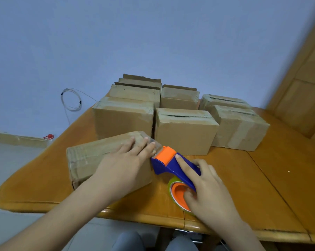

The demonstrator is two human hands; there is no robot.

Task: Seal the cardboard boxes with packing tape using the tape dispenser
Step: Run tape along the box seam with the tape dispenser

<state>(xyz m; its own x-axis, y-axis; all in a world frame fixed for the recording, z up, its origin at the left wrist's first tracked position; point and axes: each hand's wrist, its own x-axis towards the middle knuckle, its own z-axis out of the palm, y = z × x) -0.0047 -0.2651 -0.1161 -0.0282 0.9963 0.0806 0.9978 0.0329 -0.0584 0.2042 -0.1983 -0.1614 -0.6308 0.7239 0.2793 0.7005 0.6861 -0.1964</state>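
A cardboard box lies at the table's near left, its top covered with clear tape. My left hand presses flat on the box's right end, fingers straight. The blue and orange tape dispenser sits against the box's right top corner, its toothed edge at my left fingertips. My right hand grips the dispenser's blue handle, index finger stretched along it. The roll of clear tape on its orange hub is partly hidden under that hand.
Several more cardboard boxes stand in rows behind on the wooden table, some with open top slits. A coil of thin tube hangs on the blue wall. A wooden door is at the right. My knees show below the table's edge.
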